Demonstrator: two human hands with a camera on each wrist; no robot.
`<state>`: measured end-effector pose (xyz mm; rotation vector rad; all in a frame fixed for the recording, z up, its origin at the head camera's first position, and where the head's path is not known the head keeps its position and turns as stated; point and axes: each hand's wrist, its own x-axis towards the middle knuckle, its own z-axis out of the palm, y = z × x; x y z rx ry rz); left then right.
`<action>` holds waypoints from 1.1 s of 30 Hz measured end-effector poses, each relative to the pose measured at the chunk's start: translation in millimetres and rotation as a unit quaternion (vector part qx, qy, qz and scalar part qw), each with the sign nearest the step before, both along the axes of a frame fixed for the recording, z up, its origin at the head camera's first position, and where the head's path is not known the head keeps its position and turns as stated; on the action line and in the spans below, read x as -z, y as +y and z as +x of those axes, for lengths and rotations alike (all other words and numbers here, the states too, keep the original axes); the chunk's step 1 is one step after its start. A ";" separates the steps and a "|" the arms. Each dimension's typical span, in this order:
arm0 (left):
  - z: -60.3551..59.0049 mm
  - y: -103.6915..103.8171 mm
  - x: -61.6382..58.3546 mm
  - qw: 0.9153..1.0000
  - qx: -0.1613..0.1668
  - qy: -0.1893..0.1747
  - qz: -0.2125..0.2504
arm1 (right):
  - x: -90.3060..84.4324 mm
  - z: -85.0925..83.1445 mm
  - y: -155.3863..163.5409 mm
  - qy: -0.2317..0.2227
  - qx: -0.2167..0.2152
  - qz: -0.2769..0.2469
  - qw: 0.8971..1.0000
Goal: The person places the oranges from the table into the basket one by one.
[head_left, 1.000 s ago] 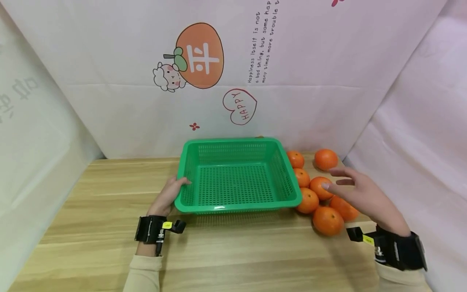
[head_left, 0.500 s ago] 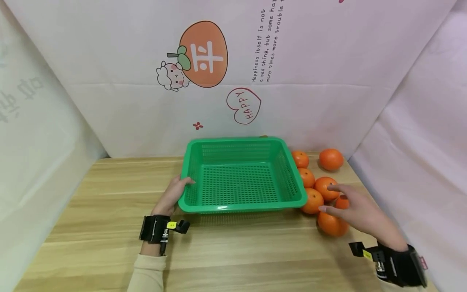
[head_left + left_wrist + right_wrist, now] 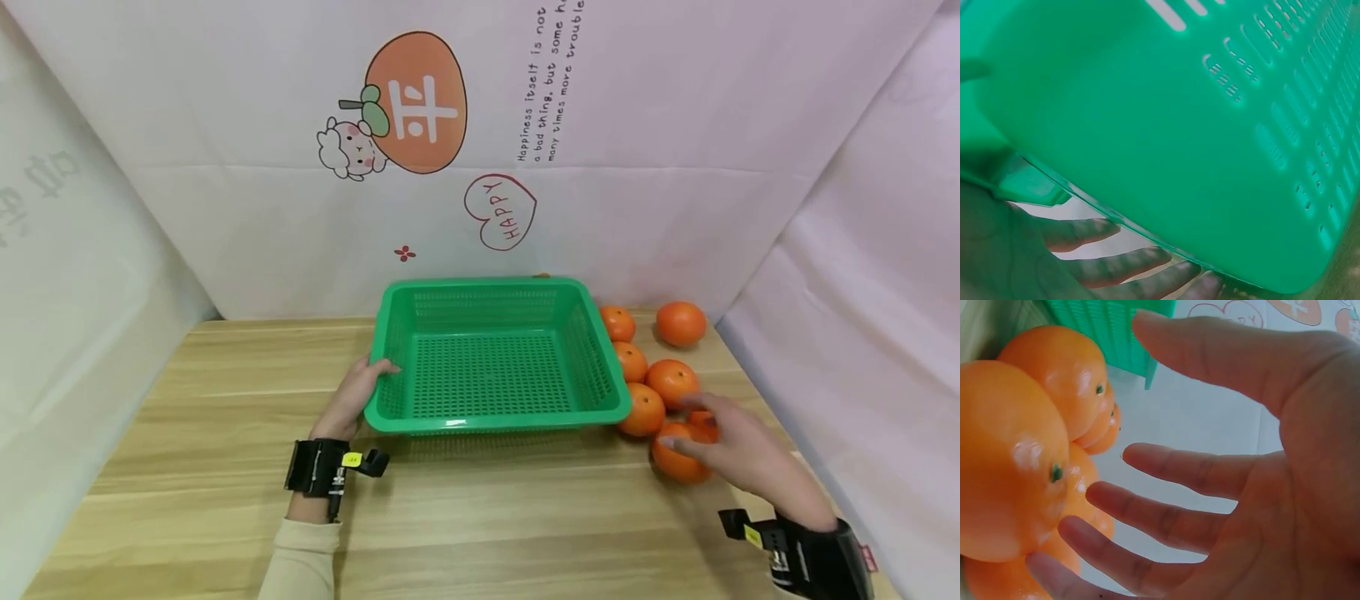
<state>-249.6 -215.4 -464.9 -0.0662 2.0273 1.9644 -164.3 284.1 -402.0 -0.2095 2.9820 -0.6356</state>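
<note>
Right hand, fingers spread and holding nothing, hovers at the nearest orange; a clumsy touch might roll it off the table edge

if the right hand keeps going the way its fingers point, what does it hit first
Most likely the nearest round orange fruit: the right hand is open, fingers spread, pointing at it, and in the right wrist view a gap still shows. Past it lies the green plastic basket.

Wooden table; white backdrop, cartoon persimmon sticker, "HAPPY" heart.
</note>
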 end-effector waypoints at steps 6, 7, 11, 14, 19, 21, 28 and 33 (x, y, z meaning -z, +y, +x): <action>-0.5 -0.9 0.5 1.000 0.006 0.005 0.004 | 4.9 -1.4 -0.3 -0.019 0.000 0.012 1.000; -0.5 -1.1 0.6 1.000 0.008 0.006 0.004 | 5.9 -1.7 -0.3 -0.021 0.001 0.012 1.000; -0.6 -1.0 1.0 1.000 0.013 0.008 0.007 | 10.1 -2.5 -0.5 -0.027 0.003 0.010 1.000; -0.7 -0.9 0.7 1.000 0.015 0.007 0.008 | 12.5 -2.8 -0.5 -0.031 0.005 0.014 0.999; -0.6 -1.3 -0.7 1.000 0.010 -0.004 0.003 | 15.7 -2.6 -0.2 -0.032 0.010 0.020 0.999; -0.3 -1.4 -0.5 1.000 0.007 -0.006 0.001 | 17.0 -2.4 -0.4 -0.031 0.010 0.021 0.999; 0.6 -1.8 -1.9 1.000 0.012 -0.002 0.002 | 21.9 -1.6 -2.2 -0.004 -0.008 0.022 1.000; 2.5 -1.9 -3.6 1.000 0.016 -0.004 0.003 | 23.3 1.7 -3.6 0.006 -0.019 0.021 1.000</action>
